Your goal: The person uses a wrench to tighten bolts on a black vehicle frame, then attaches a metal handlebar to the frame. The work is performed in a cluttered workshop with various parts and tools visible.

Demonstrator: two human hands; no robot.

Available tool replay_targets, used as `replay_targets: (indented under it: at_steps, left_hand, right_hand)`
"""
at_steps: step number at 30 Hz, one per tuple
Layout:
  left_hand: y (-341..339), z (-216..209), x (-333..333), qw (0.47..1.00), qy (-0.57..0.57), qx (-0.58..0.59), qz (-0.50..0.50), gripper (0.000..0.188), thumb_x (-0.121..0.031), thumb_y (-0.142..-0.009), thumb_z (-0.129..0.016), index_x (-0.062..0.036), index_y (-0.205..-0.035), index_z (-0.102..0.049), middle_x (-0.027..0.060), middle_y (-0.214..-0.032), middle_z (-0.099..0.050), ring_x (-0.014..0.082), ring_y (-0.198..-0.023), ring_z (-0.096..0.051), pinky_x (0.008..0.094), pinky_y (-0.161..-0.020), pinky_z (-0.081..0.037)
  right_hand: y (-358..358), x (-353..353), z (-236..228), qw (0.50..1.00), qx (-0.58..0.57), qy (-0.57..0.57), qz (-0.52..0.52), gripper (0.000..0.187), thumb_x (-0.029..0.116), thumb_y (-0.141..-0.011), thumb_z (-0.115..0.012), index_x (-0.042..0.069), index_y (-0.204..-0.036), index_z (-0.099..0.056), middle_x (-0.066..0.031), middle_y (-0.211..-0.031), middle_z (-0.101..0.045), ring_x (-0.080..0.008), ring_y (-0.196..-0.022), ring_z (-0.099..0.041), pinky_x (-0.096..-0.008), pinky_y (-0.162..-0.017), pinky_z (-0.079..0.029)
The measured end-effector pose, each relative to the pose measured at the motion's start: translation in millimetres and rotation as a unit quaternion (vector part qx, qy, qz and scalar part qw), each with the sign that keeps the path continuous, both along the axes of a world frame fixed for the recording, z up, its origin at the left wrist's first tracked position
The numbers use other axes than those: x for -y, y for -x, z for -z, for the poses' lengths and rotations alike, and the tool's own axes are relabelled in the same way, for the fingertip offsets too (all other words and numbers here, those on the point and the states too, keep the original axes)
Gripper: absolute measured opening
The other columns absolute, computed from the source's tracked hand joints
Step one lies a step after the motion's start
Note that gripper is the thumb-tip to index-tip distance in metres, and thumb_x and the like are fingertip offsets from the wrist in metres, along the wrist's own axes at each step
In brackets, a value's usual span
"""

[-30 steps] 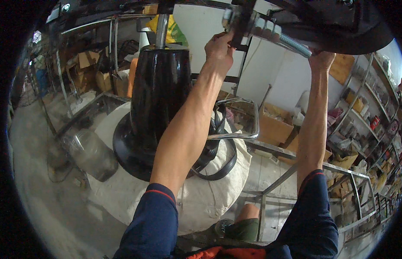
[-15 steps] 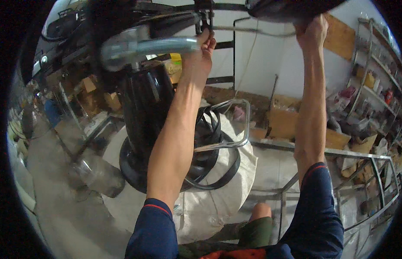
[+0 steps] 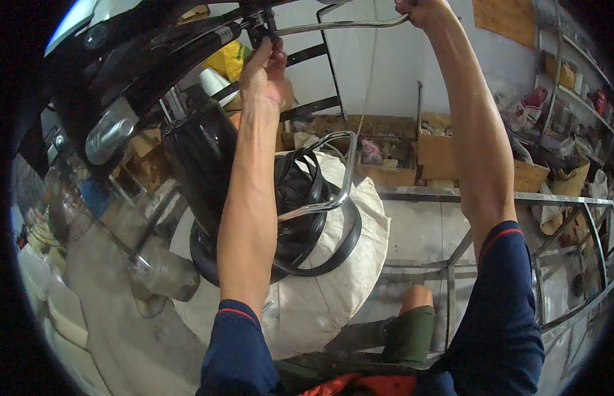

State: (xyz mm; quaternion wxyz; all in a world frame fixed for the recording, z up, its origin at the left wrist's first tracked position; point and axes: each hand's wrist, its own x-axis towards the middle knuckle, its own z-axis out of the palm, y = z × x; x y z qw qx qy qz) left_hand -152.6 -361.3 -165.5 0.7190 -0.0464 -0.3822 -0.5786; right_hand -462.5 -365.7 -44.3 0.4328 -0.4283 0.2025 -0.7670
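My left hand (image 3: 262,82) is raised near the top, its fingers closed about the lower part of a black metal bracket (image 3: 260,28). From that bracket a bent, shiny metal rod (image 3: 346,25) runs right to my right hand (image 3: 425,12). The right fingers are curled at the rod's end; the upper edge cuts off part of this hand. Left of the bracket extends a dark frame (image 3: 181,56), with a silver curved tube end (image 3: 112,131) lower down. Below stands a glossy black tapered column (image 3: 200,148), partly behind my left forearm.
A round surface under pale cloth (image 3: 320,297) carries black bands (image 3: 340,257) and a bent chrome tube (image 3: 343,191). A metal frame (image 3: 452,196) stands at the right. Cardboard boxes (image 3: 439,148) line the wall, shelves (image 3: 577,89) the far right. Pale stacked pieces (image 3: 66,310) lie at left.
The view has shifted. Both hands now appear farther left, the right one also higher. The silver tube end has swung left and down, and the black rounded thing above my right hand has left view.
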Motion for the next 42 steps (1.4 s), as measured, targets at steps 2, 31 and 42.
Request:
replay_targets:
  at_steps: [2, 31, 42]
  left_hand:
    - [-2, 4, -2, 1.0, -0.01, 0.008, -0.023, 0.019, 0.0, -0.087, -0.073, 0.0005, -0.104, -0.064, 0.0096, -0.095, -0.067, 0.0205, -0.088, -0.066, 0.0281, -0.068, -0.053]
    - [15, 3, -32, 0.982, -0.011, -0.027, -0.188, 0.03, 0.001, -0.087, -0.07, -0.0031, -0.106, -0.047, 0.0146, -0.098, -0.068, 0.0219, -0.087, -0.07, 0.0332, -0.066, -0.052]
    - [26, 3, -37, 0.959, 0.024, 0.018, -0.283, 0.026, -0.002, -0.091, -0.066, 0.0002, -0.109, -0.047, 0.0156, -0.101, -0.067, 0.0203, -0.093, -0.069, 0.0269, -0.056, -0.053]
  right_hand:
    - [-4, -7, 16, 0.999, -0.002, 0.042, 0.031, 0.05, 0.047, -0.103, -0.048, -0.001, -0.089, -0.054, 0.003, -0.051, -0.028, -0.0119, -0.037, -0.027, -0.0294, -0.035, -0.023]
    - [-76, -125, -2, 0.888, -0.128, 0.37, 0.241, 0.058, 0.053, -0.097, -0.058, 0.004, -0.067, -0.057, 0.0043, -0.049, -0.036, -0.0079, -0.034, -0.031, -0.027, -0.033, -0.02]
    - [30, 7, 16, 0.998, 0.016, 0.031, -0.046, 0.046, 0.042, -0.106, -0.039, 0.0, -0.092, -0.052, 0.0045, -0.051, -0.026, -0.0107, -0.038, -0.025, -0.0283, -0.035, -0.023]
